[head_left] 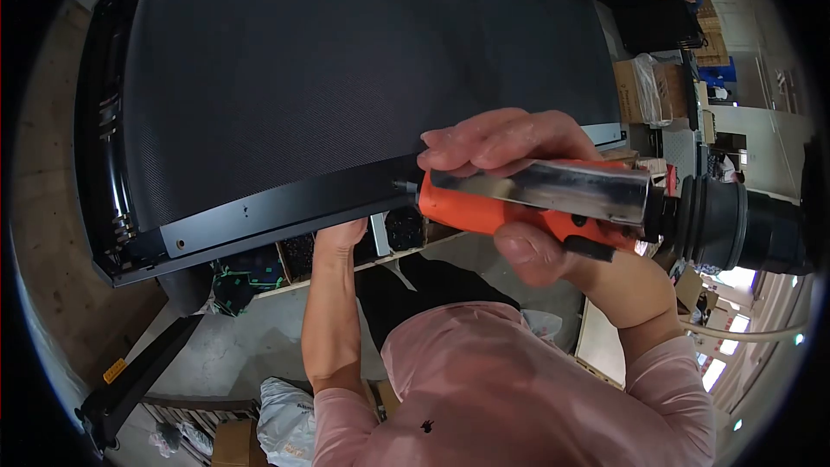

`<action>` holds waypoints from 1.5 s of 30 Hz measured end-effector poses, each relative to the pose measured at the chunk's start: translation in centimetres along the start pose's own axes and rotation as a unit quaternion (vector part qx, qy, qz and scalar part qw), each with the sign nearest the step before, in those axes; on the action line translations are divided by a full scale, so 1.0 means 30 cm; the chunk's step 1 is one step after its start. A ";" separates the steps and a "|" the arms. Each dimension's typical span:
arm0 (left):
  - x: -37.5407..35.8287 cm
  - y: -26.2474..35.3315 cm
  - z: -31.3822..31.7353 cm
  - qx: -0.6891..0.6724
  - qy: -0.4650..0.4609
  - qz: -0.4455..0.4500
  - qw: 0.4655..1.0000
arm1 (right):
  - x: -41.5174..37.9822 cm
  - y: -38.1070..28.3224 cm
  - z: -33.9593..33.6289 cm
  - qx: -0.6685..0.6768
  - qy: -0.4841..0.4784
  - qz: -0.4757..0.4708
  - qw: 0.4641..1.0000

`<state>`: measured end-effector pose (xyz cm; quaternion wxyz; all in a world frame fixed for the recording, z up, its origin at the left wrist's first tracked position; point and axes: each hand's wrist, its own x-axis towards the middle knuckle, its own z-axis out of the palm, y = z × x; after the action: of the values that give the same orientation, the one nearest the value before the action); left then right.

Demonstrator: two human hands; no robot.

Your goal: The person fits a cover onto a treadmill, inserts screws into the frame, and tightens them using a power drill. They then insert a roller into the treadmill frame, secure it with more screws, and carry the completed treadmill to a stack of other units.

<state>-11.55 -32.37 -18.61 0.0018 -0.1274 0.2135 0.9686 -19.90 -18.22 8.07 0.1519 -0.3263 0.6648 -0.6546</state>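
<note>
My right hand (527, 143) is wrapped round an orange and silver power screwdriver (467, 207), with the thumb below and the fingers over the top. The driver lies nearly level, its short tip right at the black side rail (285, 199). The rail runs along the near edge of a wide black belt (346, 52) with a fine texture, on what looks like a treadmill deck. My left hand (346, 232) reaches in under the rail, its fingers hidden there.
Open boxes of small dark parts (405, 229) stand below the rail. A roller (117, 173) lies at the deck's left end. Cardboard boxes (661, 91) are at the right. A white plastic bag (287, 419) sits on the floor, lower left. A pale hose (752, 334) crosses the right side.
</note>
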 end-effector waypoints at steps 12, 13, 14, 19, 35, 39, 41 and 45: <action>0.027 -0.122 -0.162 0.052 0.033 -0.042 0.997 | 0.009 0.039 -0.008 -0.022 -0.051 -0.050 0.997; 0.022 -0.127 -0.154 0.037 0.054 -0.053 0.996 | 0.009 0.040 -0.008 -0.022 -0.052 -0.048 0.997; 0.015 -0.132 -0.144 0.036 0.055 -0.053 0.996 | 0.009 0.039 -0.007 -0.020 -0.056 -0.049 0.997; -0.002 -0.104 -0.025 0.038 0.093 -0.010 0.995 | 0.020 0.061 -0.018 -0.008 -0.063 -0.058 0.996; -0.225 -0.070 -0.196 0.640 0.098 0.061 0.760 | -0.012 0.006 0.007 -0.020 0.002 0.008 1.000; -0.240 -0.200 -0.350 0.839 0.037 0.130 0.527 | 0.004 -0.107 0.087 -0.024 0.162 0.079 0.983; -0.249 -0.180 -0.215 0.868 0.036 0.167 0.466 | -0.103 -0.051 -0.071 0.087 0.028 -0.064 0.994; -0.257 -0.429 -0.142 0.861 -0.125 0.122 0.478 | -0.235 -0.172 -0.067 0.122 0.157 -0.006 0.980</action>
<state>-2.29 -22.04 -25.76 0.0188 0.0880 0.9512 0.2950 -14.74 -11.84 11.69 0.0804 -0.2022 0.5940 -0.7745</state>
